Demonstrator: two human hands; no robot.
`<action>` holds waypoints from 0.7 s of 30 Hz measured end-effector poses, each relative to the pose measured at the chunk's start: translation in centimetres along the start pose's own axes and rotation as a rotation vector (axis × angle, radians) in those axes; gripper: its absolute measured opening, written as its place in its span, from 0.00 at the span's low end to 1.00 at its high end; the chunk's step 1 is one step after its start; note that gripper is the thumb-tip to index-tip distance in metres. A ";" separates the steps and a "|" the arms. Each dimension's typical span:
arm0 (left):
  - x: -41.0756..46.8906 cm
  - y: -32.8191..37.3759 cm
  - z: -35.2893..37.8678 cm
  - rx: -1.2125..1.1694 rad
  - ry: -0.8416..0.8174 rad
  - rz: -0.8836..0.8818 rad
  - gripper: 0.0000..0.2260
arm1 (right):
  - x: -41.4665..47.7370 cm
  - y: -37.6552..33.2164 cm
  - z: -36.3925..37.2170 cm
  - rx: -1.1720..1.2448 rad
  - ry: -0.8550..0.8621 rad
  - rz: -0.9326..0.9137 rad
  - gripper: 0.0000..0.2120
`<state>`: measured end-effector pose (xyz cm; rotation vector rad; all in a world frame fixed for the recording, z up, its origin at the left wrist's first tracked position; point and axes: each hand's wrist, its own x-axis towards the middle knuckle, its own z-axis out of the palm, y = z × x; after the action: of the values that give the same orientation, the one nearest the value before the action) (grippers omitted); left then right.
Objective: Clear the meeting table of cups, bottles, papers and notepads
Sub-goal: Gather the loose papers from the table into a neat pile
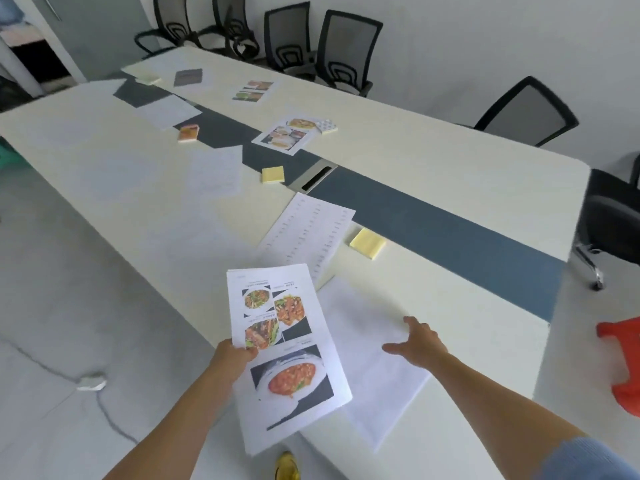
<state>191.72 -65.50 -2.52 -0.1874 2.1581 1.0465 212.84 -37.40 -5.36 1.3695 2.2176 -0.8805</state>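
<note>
Head view: the left hand (235,356) pinches a white printed sheet of food photos (289,362) by its side edge, over the near edge of the long cream meeting table (450,168). The sheet's long axis points down the table's length. The right hand (419,341), fingers spread open, hovers over a plain white paper sheet (360,323) lying at the table's near end. That flat sheet may slide rather than lift, and the pinched one could slip.

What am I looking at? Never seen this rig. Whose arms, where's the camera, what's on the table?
No robot: a person's two bare hands, filmed by one wide-angle camera on their head, looking down. The left hand grips a stack of sheets printed with food photos. The right hand is open, reaching over a plain white sheet on the long meeting table. Further along lie a printed list, more papers and yellow sticky-note pads. Office chairs stand along the far side.
</note>
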 end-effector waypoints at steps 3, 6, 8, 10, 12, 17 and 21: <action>3.8 -0.3 -2.4 0.045 -0.033 -0.053 0.06 | 0.1 -1.9 2.8 -0.216 0.064 0.083 0.48; 6.3 -0.3 -3.3 0.072 -0.073 -0.089 0.06 | -0.4 -3.5 4.4 -0.240 0.072 0.184 0.44; 7.1 -0.1 -3.4 0.089 -0.124 -0.094 0.05 | -1.1 -3.8 5.5 -0.158 0.047 0.260 0.35; 8.1 0.2 -3.2 0.100 -0.177 -0.089 0.06 | -1.6 -3.7 6.5 -0.052 0.048 0.319 0.25; 9.0 0.6 -3.0 0.121 -0.219 -0.074 0.09 | -2.0 -3.4 7.3 0.114 0.076 0.344 0.17; 9.5 3.0 -2.8 0.155 -0.295 -0.047 0.09 | -2.2 -3.1 4.4 0.595 0.466 0.341 0.06; 9.9 4.6 -2.4 0.154 -0.313 -0.021 0.07 | -2.6 -4.8 -0.6 1.035 0.674 0.335 0.05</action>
<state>181.23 -62.53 -5.20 0.0249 1.9364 0.8313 209.72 -40.25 -1.81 2.7338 1.8065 -1.7371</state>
